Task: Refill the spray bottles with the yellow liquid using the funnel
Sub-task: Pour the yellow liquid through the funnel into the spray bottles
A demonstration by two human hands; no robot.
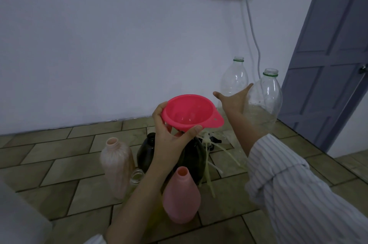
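My left hand (169, 134) holds the pink funnel (191, 114) from below, thumb and fingers curled round its cone, above the bottles on the tiled floor. My right hand (233, 100) reaches with spread fingers to a large clear plastic bottle (264, 102) that holds some pale yellow liquid; the fingers touch its side. Below stand uncapped spray bottles: a pink one (181, 198) nearest me, a pale peach one (116, 162) at the left, and a dark one (147, 152) partly hidden behind my left hand.
A second clear bottle (234, 80) stands by the white wall. A small clear jar (137, 177) sits between the peach and dark bottles. Spray heads with dip tubes (211, 148) lie on the floor. A grey door (334, 54) is at the right; a cable (253, 30) hangs from a wall socket.
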